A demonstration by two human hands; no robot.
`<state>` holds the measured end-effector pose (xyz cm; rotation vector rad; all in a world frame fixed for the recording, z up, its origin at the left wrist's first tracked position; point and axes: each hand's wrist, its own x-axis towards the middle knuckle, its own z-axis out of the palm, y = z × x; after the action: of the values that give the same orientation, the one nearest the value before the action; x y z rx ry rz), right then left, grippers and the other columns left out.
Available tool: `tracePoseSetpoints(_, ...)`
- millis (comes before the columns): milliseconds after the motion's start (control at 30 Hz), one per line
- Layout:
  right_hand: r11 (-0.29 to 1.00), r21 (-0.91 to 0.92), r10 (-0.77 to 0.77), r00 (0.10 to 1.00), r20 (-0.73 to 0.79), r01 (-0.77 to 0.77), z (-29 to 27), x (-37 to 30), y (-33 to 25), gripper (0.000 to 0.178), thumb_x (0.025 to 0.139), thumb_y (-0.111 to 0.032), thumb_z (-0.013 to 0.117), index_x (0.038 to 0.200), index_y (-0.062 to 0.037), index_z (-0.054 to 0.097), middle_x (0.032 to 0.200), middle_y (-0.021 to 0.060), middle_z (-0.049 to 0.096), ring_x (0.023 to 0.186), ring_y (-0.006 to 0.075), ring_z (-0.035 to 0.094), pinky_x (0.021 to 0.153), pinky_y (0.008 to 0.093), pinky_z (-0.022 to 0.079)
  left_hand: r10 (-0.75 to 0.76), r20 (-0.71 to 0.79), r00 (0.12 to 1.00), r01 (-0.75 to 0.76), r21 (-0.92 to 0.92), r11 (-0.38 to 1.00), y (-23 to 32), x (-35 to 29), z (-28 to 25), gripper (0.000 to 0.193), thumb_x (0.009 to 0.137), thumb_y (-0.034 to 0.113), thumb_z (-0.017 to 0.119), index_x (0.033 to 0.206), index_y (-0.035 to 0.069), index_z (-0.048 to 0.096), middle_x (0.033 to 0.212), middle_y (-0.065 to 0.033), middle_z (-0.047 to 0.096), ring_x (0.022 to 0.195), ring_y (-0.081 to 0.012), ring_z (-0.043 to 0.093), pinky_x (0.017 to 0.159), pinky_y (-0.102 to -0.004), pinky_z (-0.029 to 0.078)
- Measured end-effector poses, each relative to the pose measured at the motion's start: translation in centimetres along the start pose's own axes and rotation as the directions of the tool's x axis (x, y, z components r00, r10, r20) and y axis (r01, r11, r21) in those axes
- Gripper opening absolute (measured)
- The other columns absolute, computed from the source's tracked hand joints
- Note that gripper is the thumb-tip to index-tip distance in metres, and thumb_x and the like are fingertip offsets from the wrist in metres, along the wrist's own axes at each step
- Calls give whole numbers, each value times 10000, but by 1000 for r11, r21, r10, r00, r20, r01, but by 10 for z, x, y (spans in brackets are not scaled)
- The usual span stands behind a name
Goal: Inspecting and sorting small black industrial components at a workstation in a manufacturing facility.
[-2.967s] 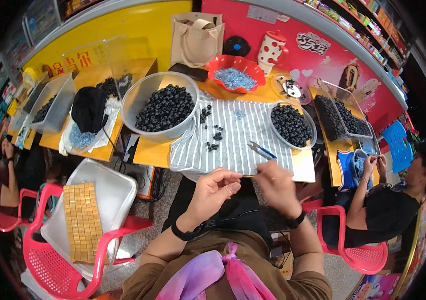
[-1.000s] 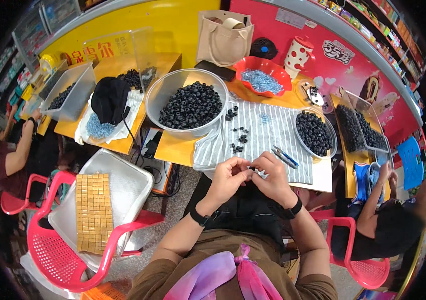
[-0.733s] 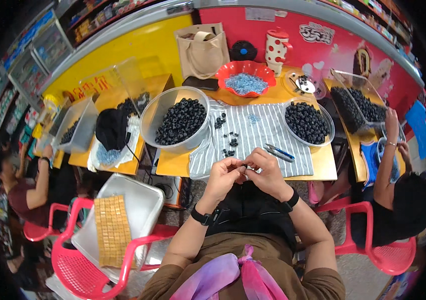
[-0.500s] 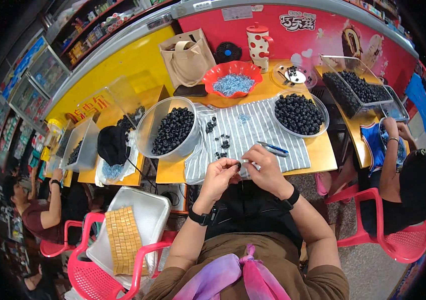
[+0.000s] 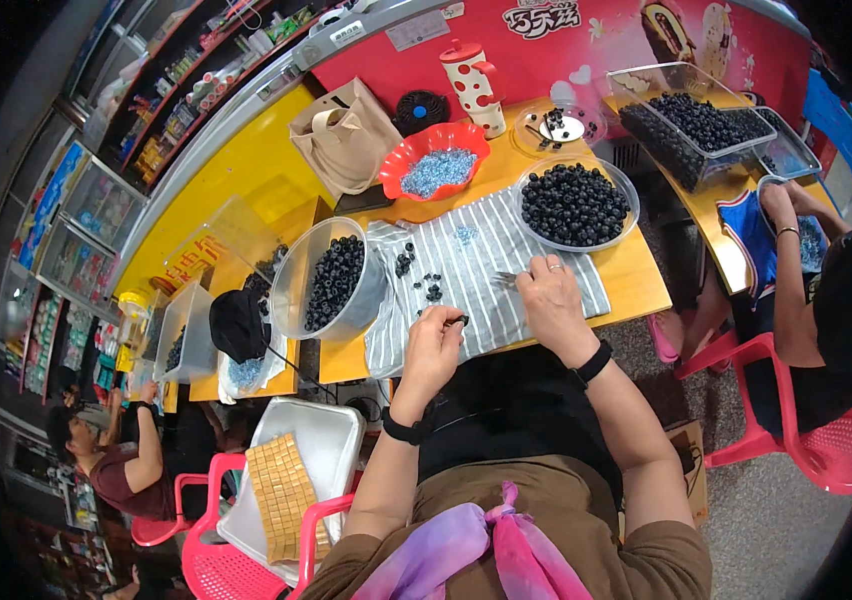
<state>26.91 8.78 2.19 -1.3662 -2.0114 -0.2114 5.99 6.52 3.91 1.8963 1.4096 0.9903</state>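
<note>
My left hand (image 5: 432, 352) is closed in a pinch on a small black bead-like piece (image 5: 461, 320) above the front edge of the striped cloth (image 5: 491, 225). My right hand (image 5: 552, 305) rests lower-right of the cloth's middle, its fingers closed over a slim tool (image 5: 504, 277); only the tool's silvery end shows past the fingertips. Loose black pieces (image 5: 432, 288) lie on the cloth beyond my left hand, and a little heap of pale blue beads (image 5: 466, 235) sits farther back. Tubs of black beads (image 5: 574, 205) and black pieces (image 5: 334, 285) flank the cloth.
A red scalloped bowl (image 5: 393, 180) of pale blue beads, a dotted tumbler (image 5: 474, 90) and a beige bag (image 5: 346, 140) stand behind. Co-workers sit left and right. A pink chair (image 5: 226, 570) holding a tray and a tan beaded mat is at my left.
My right hand has parted from my left and reached onto the slim tool on the cloth. My left hand keeps the black piece. The whole view has shifted and tilted.
</note>
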Motion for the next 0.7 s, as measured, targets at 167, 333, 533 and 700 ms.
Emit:
tracePoseSetpoints(167,827,516,307,948,-81,-223,5,-8,-11,35,814,-41,553,803,-10,564,723,131,590,685,331,582,559,356,413,-187,86,979,204,-263,943,-1,4,0,142,880,2,535,1001,-45,591,854,-92,616,676,-138,620,593,-247,483)
tracePoseSetpoints(333,283,877,325,899,293,-388,-7,-27,-40,191,855,-151,630,941,19,617,681,59,591,622,90,538,537,300,421,-184,109,977,214,-451,867,9,3,-2,157,892,2,535,1038,-36,577,884,-67,627,706,-124,624,603,-228,487)
tracePoseSetpoints(533,223,923,400,893,207,-314,-12,-31,-60,162,836,-114,645,861,46,636,657,77,612,612,97,548,533,261,422,-177,118,977,213,-537,816,17,-1,-3,162,885,-10,537,1039,-37,582,892,-72,629,726,-130,626,625,-227,491)
tracePoseSetpoints(700,248,921,427,887,174,-300,-5,-34,-64,149,834,-98,639,833,51,640,657,73,615,592,93,539,521,258,408,-187,126,974,225,-582,781,18,-3,-4,163,881,-16,539,1034,-47,584,880,-81,635,721,-134,627,634,-232,495)
